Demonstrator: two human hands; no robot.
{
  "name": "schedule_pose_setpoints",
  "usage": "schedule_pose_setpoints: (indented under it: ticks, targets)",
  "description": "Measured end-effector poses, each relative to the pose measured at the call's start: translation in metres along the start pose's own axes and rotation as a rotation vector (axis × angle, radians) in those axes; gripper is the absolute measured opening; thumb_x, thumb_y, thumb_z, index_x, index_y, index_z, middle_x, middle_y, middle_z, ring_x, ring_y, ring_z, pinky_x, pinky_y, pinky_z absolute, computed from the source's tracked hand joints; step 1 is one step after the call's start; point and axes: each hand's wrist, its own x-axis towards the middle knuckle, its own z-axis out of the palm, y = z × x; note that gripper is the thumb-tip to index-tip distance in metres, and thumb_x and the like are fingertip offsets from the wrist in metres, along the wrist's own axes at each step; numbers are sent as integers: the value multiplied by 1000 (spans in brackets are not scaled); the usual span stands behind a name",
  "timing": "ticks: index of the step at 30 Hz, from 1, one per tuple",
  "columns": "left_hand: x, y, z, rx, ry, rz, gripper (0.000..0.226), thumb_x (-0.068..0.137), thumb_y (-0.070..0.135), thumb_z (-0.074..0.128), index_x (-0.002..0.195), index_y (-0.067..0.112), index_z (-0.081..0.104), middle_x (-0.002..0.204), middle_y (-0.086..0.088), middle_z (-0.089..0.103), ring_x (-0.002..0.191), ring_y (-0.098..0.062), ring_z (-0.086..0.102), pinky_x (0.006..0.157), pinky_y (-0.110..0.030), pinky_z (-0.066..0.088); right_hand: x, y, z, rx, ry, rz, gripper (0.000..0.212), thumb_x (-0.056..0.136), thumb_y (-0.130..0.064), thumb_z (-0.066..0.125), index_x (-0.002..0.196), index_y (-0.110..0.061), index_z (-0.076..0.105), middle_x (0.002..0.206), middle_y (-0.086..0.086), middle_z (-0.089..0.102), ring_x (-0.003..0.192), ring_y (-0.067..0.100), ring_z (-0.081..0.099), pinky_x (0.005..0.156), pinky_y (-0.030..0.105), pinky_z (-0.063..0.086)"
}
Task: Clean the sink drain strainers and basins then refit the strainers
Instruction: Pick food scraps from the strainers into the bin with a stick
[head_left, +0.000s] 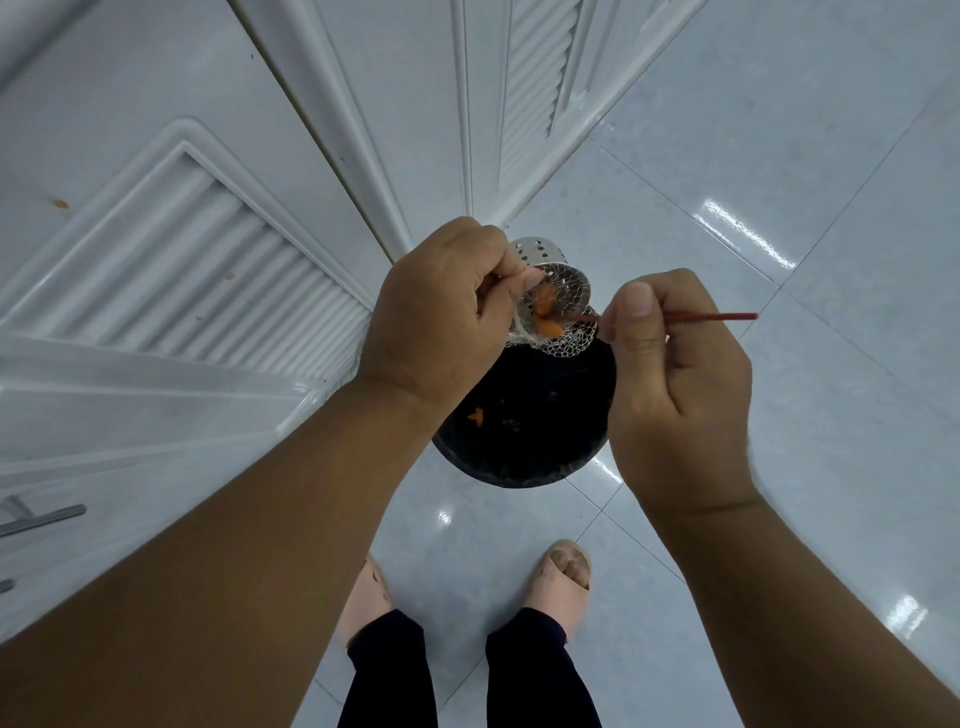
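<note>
1. The left grip (441, 312) is nearest the camera, its fingers curled and its thumb pinching the rim of the drain strainer (540, 254).
2. The right grip (675, 374) is just beside it at the same height. Its thumb and curled fingers pinch a thin red stick (717, 316).
3. The stick lies level. Its far end juts out past the right grip, and its near end reaches into the strainer's mouth.
4. The strainer sticks out beyond the left thumb, between the two grips and tilted on its side. It is a shiny metal cup with rows of small holes in its wall.
5. A pale mesh net (569, 345) is stretched over the strainer's opening and sags below it. Orange food scraps (545, 312) are caught in the net, where the stick's tip meets them.
6. Directly under the strainer a round black bin (519, 480) stands on the floor, with one orange scrap (475, 415) inside.
7. Farther down, two feet in beige slippers (563, 582) and dark trousers (535, 675) stand on the glossy pale tiled floor (779, 182).
8. White louvred cabinet doors (182, 234) rise on the left and behind the bin. A metal handle (41, 519) shows at the left edge.
</note>
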Motion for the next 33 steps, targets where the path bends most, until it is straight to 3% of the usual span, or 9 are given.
schedule_pose_setpoints:
  ticks: [4, 9, 12, 16, 19, 25, 31, 33]
  targets:
    - [0, 0, 0, 6, 6, 4, 23, 91, 17, 72, 75, 3, 63, 76, -8, 62, 67, -21, 57, 61, -34, 51, 1, 3, 4, -109, -52, 41, 20, 105, -37, 41, 90, -36, 55, 81, -18, 58, 85, 16, 60, 72, 36, 49]
    - [2, -2, 1, 16, -9, -3, 23, 92, 18, 72, 77, 3, 64, 76, -6, 61, 67, -20, 56, 61, -33, 50, -4, 1, 2, -38, 2, 50, 22, 105, -37, 41, 85, -35, 51, 70, -13, 52, 69, 15, 56, 60, 33, 44]
    - [2, -4, 2, 15, -4, -20, 22, 91, 18, 72, 76, 3, 64, 75, -6, 61, 66, -20, 55, 61, -32, 49, 0, -3, 5, 2, 16, 18, 23, 105, -34, 42, 84, -38, 51, 72, -13, 55, 71, 13, 56, 63, 26, 44]
    - [2, -4, 3, 16, -5, -30, 22, 91, 18, 72, 77, 3, 64, 76, -6, 61, 67, -19, 55, 62, -27, 48, 8, 0, 12, -48, 2, -13, 21, 105, -32, 43, 92, -31, 59, 85, -15, 60, 88, 19, 61, 76, 40, 50]
    - [3, -4, 2, 26, -4, -33, 22, 91, 17, 72, 76, 3, 64, 76, -6, 62, 68, -19, 55, 62, -22, 46, 10, 5, 14, -119, 0, 16, 19, 104, -35, 44, 95, -34, 61, 89, -16, 62, 93, 20, 62, 77, 47, 51]
    - [3, -5, 0, 32, -4, -41, 24, 90, 17, 73, 75, 2, 63, 74, -6, 61, 66, -18, 55, 61, -22, 46, 8, 3, 14, -132, -39, 91, 23, 103, -42, 39, 87, -38, 54, 79, -13, 60, 84, 17, 62, 69, 44, 52]
    - [0, -6, -3, 21, 1, -40, 22, 91, 17, 72, 77, 2, 65, 76, -7, 61, 66, -20, 55, 61, -29, 49, 7, -4, 11, -45, -15, 11, 24, 104, -38, 40, 89, -32, 57, 80, -13, 59, 82, 20, 61, 69, 37, 49]
    - [-1, -6, -3, 25, 0, -41, 22, 91, 18, 72, 77, 3, 65, 76, -7, 62, 67, -19, 55, 61, -24, 48, 10, -3, 14, -93, -41, 4, 23, 105, -38, 40, 91, -34, 58, 83, -17, 60, 86, 19, 61, 72, 39, 50]
